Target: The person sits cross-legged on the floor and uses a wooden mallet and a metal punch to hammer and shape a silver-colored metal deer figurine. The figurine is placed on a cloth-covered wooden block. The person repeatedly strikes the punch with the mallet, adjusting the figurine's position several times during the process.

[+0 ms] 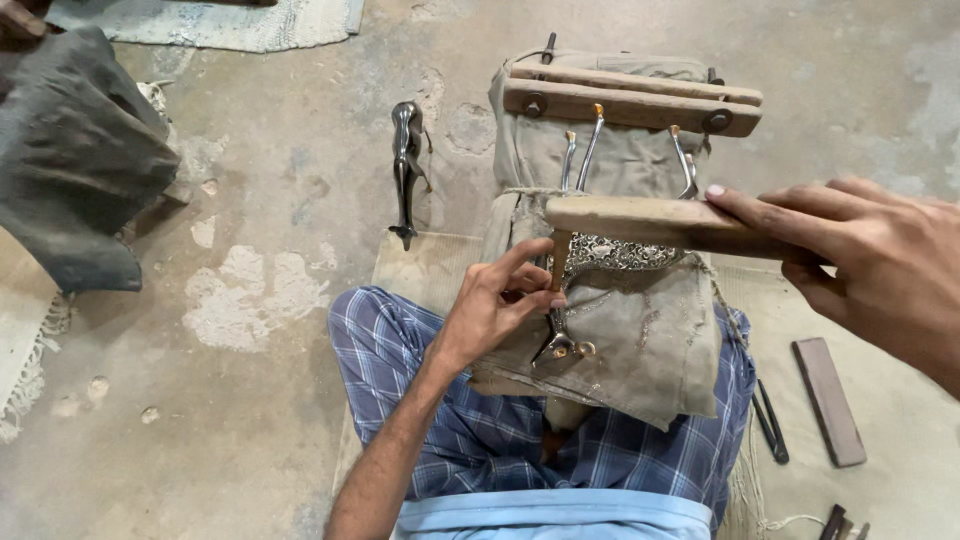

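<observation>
Floor: bare, patchy concrete [260, 300], with a mat under you; a dark metal animal figure [407, 170] stands far left

Bench: a cloth-wrapped stand [640, 330] rests against your lap, a wooden clamp [630, 100] at its far end gripping bent metal rods [590, 145]

Left hand: your left hand [495, 305] pinches a thin punch [558, 262] upright, tip down on the cloth

Right hand: your right hand [880, 260] is clenched round a wooden mallet [650, 222], its head over the punch top

Workpiece: an ornate silver piece [625, 252] lies mid-stand, just right of the punch

Handling: it looks thin, stiff, easily dented; hold it by the edges

Near right: a flat dark bar [828, 400] and pliers [770, 420] on the mat
</observation>
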